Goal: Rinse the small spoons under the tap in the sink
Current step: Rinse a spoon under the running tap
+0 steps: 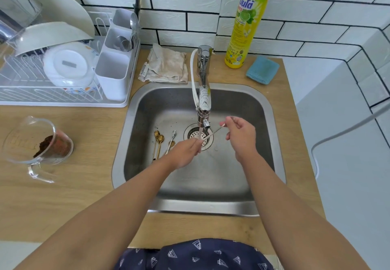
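Spoon [213, 133] between both hands, apparently under running tap [203, 98]

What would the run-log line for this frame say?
stage: rinsing | right hand: pinches spoon handle | left hand: rubs bowl end under tap stream | waiting: spoons in sink

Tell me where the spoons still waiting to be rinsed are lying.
In the head view, the unrinsed spoons lie on the floor of the sink, left of the drain and just beyond the left hand.
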Available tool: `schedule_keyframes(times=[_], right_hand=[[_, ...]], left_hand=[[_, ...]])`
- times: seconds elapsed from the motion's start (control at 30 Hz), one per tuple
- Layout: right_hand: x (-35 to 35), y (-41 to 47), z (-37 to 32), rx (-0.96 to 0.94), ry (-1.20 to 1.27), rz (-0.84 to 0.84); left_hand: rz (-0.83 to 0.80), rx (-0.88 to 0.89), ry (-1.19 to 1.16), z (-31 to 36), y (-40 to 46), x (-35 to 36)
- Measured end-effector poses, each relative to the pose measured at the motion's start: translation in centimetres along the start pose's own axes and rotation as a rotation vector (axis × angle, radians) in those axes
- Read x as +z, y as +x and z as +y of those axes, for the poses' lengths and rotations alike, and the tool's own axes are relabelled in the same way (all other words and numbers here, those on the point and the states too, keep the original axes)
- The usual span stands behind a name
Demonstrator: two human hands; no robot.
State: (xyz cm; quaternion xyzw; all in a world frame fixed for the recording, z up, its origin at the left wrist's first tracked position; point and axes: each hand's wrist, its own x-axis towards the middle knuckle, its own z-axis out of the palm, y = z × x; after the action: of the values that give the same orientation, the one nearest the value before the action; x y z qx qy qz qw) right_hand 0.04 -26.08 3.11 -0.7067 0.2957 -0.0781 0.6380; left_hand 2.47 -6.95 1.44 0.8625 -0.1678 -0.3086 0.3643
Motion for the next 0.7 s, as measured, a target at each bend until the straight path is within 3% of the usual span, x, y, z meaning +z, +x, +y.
schedule_keyframes(times=[0.13,0.27,0.33,0.5,0.6,0.7], right_hand=[[1.8,-1.4,0.8,0.039,0.046,-0.159],[-0.3,0.4,-0.2,0.023,0.043,-0.033],[-1.6,1.4,-0.5,0.026,0.034,0.016],[-1.6,1.3,0.0,0.139,0.250,-0.200],[-1.2,0.8,0.2,0.203,0.362,-0.149],[0.5,-0.2,0.7,0.288,0.254,-0.147]], left_hand=[[0.026,0.134,0.062,3.4,1.2,0.4],[0.008,0.085,0.082,1.4,0.4,-0.2],[-0.025,0.005,0.027,-0.4,-0.3,-0.3],[-0.312,-0.380,-0.420,-0.7,-0.5,-0.6],[-0.249,-0.278,-0.343,0.1,-0.1,-0.3],[-0.067,-0.086,-0.273,2.5,0.5,0.2]])
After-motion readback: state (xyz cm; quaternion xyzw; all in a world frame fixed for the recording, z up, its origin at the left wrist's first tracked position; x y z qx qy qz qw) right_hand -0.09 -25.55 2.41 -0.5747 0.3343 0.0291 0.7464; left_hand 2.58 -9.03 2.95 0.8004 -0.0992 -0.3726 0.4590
